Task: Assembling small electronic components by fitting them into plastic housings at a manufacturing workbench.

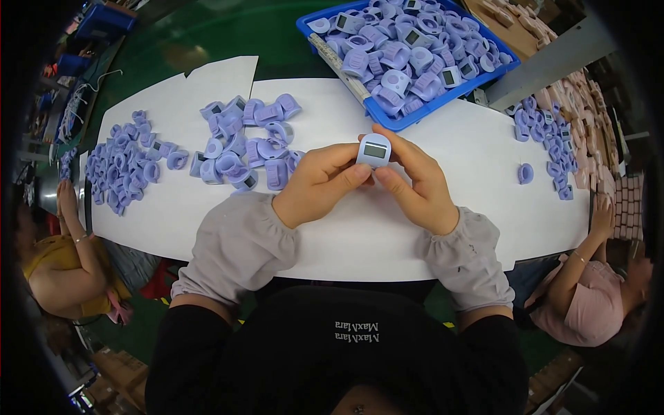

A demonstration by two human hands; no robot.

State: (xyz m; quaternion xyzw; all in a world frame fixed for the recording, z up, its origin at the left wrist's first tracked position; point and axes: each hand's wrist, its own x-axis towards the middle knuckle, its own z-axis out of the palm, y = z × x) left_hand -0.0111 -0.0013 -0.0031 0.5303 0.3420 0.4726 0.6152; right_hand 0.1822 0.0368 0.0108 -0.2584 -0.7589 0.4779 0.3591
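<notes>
Between both hands, over the middle of the white table top, is a small lavender plastic gadget (374, 150) with a rounded top and a grey display window facing up. My left hand (319, 181) is closed on its left side, thumb at the lower left corner. My right hand (417, 183) grips the other side, one finger along the top edge and the thumb below. The fingers behind the gadget are partly hidden. Just left of my left hand lies a loose group of similar lavender gadgets (234, 142), some showing their displays.
A blue tray (400, 122) heaped with lavender gadgets stands at the far side. More pieces (124, 162) lie in a pile at the left and others (553, 142) at the right, one apart (526, 173). A grey post (553, 62) rises at right. Co-workers sit at both ends.
</notes>
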